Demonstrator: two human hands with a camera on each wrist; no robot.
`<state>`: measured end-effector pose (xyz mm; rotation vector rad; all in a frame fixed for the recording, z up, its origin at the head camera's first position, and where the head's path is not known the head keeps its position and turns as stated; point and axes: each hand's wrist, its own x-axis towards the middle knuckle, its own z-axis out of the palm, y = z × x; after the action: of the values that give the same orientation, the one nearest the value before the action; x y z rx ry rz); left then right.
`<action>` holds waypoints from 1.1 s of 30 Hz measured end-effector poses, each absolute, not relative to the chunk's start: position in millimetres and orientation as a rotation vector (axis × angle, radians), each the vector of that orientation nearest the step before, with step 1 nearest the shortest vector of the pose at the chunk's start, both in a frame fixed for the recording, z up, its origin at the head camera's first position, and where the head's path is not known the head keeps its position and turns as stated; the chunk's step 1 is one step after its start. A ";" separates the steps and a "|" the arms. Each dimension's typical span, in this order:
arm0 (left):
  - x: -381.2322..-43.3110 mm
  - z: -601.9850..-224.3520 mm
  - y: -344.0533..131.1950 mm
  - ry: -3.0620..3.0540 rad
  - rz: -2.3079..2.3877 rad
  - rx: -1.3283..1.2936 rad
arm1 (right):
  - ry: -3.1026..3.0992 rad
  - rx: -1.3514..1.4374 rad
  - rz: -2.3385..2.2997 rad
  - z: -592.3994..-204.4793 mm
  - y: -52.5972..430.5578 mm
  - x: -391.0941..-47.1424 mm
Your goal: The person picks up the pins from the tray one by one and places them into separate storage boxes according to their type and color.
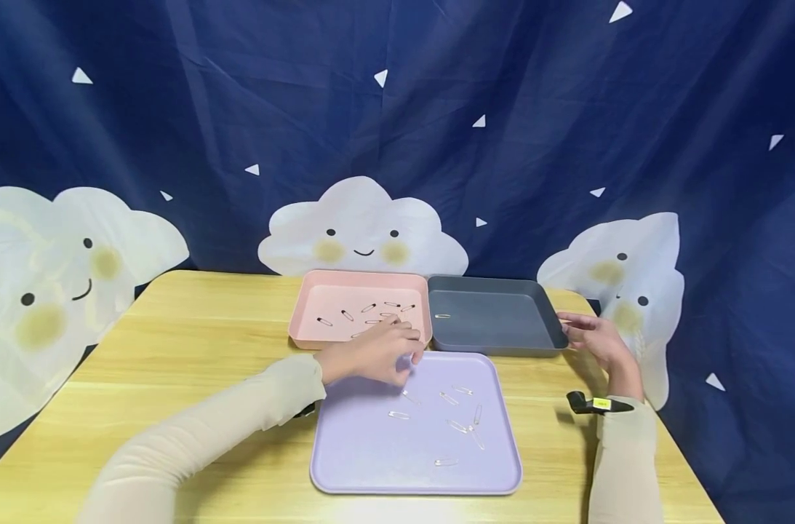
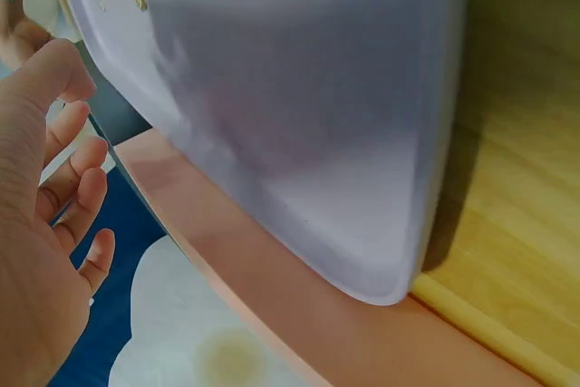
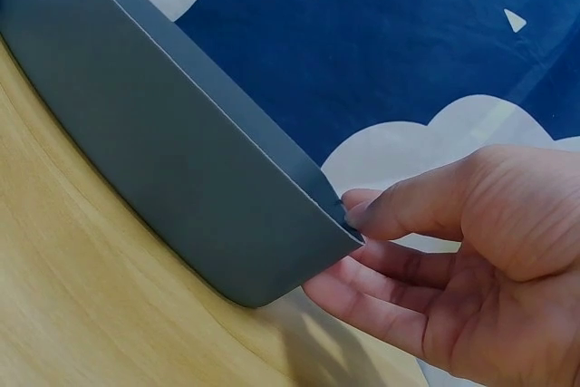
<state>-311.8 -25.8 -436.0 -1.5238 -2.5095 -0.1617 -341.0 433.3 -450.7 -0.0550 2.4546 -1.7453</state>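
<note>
Above the far edge of a lilac tray (image 1: 371,466), my left hand (image 1: 380,351) hangs with loosely bent fingers. In the left wrist view the fingers (image 2: 83,192) curl with nothing visible between them. Gold safety pins (image 1: 399,415) lie scattered over the lilac tray. Beyond the hand is a pink tray (image 1: 332,286) with several black-headed safety pins (image 1: 348,315), partly hidden by the hand. My right hand (image 1: 596,340) pinches the right wall of a dark grey tray (image 3: 172,151), thumb (image 3: 399,210) at the inner side and fingers outside. One gold safety pin (image 1: 442,316) lies in that tray.
All three trays stand on a wooden table (image 1: 227,320), the pink and grey ones side by side at the back, right behind the lilac one. A dark blue curtain (image 1: 318,94) with white clouds hangs behind the table.
</note>
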 end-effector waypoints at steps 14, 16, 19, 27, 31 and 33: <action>-300.4 -440.9 -26.2 -2.599 -0.174 -1.637 | 2.518 -0.002 -1.640 -449.1 433.2 -340.8; -300.7 -443.1 -25.6 -2.595 -0.167 -1.650 | 2.513 0.005 -1.636 -449.2 433.1 -341.1; -300.6 -445.8 -24.9 -2.580 -0.155 -1.669 | 2.506 0.010 -1.637 -449.9 433.2 -341.6; -297.5 -446.9 -22.2 -2.595 -0.119 -1.690 | 2.487 -0.011 -1.669 -450.1 432.9 -341.8; -297.3 -447.1 -20.7 -2.620 -0.110 -1.686 | 2.481 -0.013 -1.679 -450.1 433.3 -342.2; -297.6 -447.9 -20.2 -2.627 -0.108 -1.686 | 2.485 -0.009 -1.672 -450.1 433.3 -342.3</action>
<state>-297.6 -20.2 -447.9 -1.6862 -2.6271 -0.1082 -342.3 433.3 -450.1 -0.0093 2.4848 -1.6721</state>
